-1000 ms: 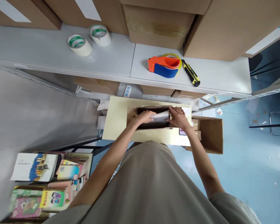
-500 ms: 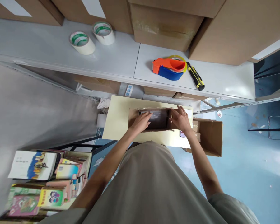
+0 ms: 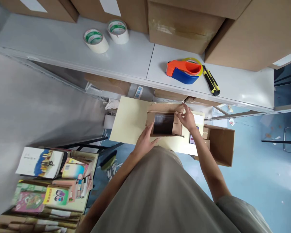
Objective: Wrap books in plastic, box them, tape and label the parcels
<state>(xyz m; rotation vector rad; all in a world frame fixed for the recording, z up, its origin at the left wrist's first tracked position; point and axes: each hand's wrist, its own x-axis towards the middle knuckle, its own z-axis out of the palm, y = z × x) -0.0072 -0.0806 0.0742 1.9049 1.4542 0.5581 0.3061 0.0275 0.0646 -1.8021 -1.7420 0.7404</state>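
Observation:
An open cardboard box (image 3: 150, 117) sits on the pale yellow board in front of me. Its far flap (image 3: 167, 107) stands raised, and a side flap (image 3: 177, 128) lies inward at the right. Something dark with a slight shine (image 3: 163, 124) shows inside; I cannot make out its kind. My left hand (image 3: 145, 139) is at the box's near left corner, fingers stretched and thumb apart. At the far right corner, my right hand (image 3: 187, 119) touches the flaps with its fingers spread.
A phone (image 3: 192, 139) lies right of the box, beside a larger open carton (image 3: 221, 145). On the grey shelf (image 3: 126, 63) are tape rolls (image 3: 96, 41), an orange-blue tape dispenser (image 3: 184, 72) and a yellow-black utility knife (image 3: 211, 81). Books (image 3: 42, 161) are stacked at lower left.
My left hand has drawn out of the box toward its near left corner. The box's far flap has come up, and my right hand has shifted slightly to the far corner.

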